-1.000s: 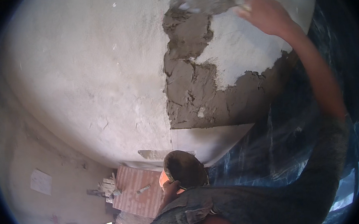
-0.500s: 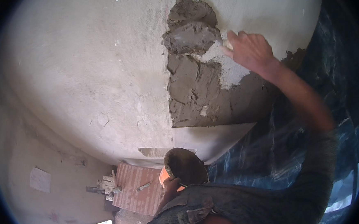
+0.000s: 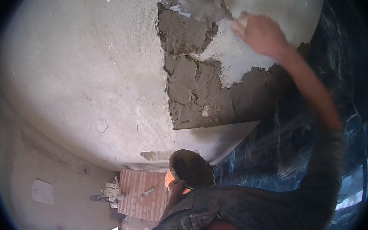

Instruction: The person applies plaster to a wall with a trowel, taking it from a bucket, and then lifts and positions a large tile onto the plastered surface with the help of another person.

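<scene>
My right hand [image 3: 264, 33] is closed round the handle of a trowel [image 3: 204, 5], high on the pale wall [image 3: 84, 70]. The trowel's blade, smeared with grey mortar, lies against the top of a patch of wet mortar [image 3: 194, 82]. This patch has a straight left edge and a ragged right side, with bare wall showing between its upper and lower parts. Low down in front of my body, my left hand [image 3: 176, 187] grips the rim of an orange bucket [image 3: 169, 178]. The bucket is tilted, and its inside is dark and coated.
Reddish ribbed blocks [image 3: 140, 191] stand below left, with a small tool [image 3: 147, 192] on top and wooden pieces [image 3: 111, 190] beside them. Dark blue sheeting [image 3: 258, 165] hangs on the right. A paper sheet [image 3: 43, 192] is on the left wall.
My right hand has moved up with the trowel, its blade sliding higher over the mortar and leaving the upper patch flatter. My left hand still holds the bucket in about the same place.
</scene>
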Demonstrator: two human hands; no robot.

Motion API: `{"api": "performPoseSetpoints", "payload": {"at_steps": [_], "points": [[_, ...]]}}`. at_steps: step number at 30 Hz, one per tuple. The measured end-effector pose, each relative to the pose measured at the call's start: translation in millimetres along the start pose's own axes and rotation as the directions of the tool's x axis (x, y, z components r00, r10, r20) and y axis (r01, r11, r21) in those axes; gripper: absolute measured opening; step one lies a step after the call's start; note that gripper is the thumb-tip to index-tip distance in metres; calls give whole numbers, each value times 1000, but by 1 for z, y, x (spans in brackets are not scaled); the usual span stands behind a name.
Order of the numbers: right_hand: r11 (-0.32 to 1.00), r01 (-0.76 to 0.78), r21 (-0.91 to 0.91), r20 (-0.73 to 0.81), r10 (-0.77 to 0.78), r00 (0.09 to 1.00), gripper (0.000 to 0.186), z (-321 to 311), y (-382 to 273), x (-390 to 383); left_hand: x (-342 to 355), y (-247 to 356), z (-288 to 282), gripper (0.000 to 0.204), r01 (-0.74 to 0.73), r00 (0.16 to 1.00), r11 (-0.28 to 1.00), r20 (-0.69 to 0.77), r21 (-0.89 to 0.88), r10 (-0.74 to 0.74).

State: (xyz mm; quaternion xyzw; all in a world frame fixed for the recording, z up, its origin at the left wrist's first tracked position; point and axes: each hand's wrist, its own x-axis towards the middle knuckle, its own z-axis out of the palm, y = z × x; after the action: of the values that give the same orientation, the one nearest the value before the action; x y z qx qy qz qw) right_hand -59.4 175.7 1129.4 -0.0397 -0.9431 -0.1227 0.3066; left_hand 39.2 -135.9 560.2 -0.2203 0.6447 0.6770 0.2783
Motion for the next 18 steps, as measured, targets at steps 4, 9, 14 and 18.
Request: {"api": "performPoseSetpoints", "payload": {"at_steps": [4,9,14,18], "points": [[856,-281,434,334,136,933,45,40,-13,-28,11,-1,2,30,25,1000,994,16,110,-27],[933,-130,335,197,66,978,54,95,-25,-59,-14,21,6,30,58,998,997,10,43,-58],[970,-124,211,269,64,961,50,111,-34,-78,-12,17,3,33,44,999,994,-5,101,-44],[989,-111,101,162,94,982,48,94,-17,-71,-16,17,4,32,60,997,983,-54,172,-51]]}}
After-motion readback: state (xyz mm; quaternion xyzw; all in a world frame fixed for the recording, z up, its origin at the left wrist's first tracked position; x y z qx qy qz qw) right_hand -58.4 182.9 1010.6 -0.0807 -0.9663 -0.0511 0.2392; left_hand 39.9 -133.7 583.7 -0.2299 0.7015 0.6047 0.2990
